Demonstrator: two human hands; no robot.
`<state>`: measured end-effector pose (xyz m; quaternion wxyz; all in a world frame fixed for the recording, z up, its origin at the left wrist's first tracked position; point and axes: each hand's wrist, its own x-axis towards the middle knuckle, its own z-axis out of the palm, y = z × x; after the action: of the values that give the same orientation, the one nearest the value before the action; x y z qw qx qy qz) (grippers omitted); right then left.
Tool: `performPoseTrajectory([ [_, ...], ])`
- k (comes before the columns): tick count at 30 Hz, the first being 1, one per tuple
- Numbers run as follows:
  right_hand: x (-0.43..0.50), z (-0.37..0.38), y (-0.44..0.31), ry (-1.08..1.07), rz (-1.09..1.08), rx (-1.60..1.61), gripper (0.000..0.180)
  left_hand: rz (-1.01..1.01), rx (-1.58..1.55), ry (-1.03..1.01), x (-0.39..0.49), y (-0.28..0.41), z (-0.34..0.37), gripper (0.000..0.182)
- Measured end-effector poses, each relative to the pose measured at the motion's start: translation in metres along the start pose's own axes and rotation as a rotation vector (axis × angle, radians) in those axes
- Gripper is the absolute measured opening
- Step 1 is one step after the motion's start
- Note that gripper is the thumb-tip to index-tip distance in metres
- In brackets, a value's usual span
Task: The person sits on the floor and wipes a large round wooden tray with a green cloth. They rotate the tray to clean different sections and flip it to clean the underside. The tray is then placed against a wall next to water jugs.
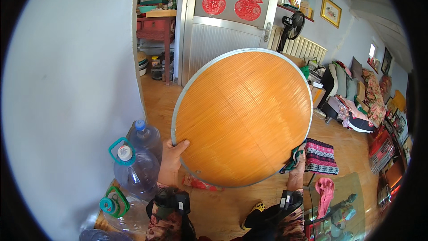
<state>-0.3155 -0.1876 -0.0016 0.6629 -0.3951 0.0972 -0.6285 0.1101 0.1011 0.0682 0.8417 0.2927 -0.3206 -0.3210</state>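
Observation:
A large round slatted mat, likely bamboo, with a pale rim is held up in front of me, tilted. My left hand grips its lower left edge, the thumb lying over the face. At the lower right edge, my right hand holds a dark green patterned cloth against the rim; most of its fingers are hidden behind cloth and mat. Just right of that hand is a stool or seat with a pink, black and white knitted cover.
Large clear plastic bottles stand along the wall at left. A glass-topped table with a pink cloth over its edge is at lower right. Ahead are a metal-framed door and a black fan. A red packet lies on the floor.

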Motion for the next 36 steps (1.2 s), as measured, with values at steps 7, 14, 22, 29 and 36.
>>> performPoseTrajectory([
  [7, 0.005, -0.027, 0.008, 0.104, 0.046, 0.004, 0.054, 0.004, 0.068, 0.201, 0.000, -0.007, 0.000, 0.032],
  [14, 0.009, -0.043, 0.009, 0.007, 0.052, -0.097, 0.058, 0.028, 0.094, 0.122, 0.000, 0.001, 0.005, 0.037],
  [22, -0.001, 0.011, 0.001, -0.091, 0.031, 0.004, 0.049, 0.197, 0.247, 0.245, 0.005, -0.001, -0.001, 0.028],
  [29, -0.006, 0.036, -0.007, 0.043, -0.012, -0.017, 0.016, 0.271, 0.345, 0.306, 0.012, -0.007, -0.014, 0.024],
  [36, -0.011, 0.069, -0.026, -0.010, -0.150, -0.161, 0.011, 0.243, 0.393, 0.298, 0.017, 0.010, -0.029, 0.015],
])
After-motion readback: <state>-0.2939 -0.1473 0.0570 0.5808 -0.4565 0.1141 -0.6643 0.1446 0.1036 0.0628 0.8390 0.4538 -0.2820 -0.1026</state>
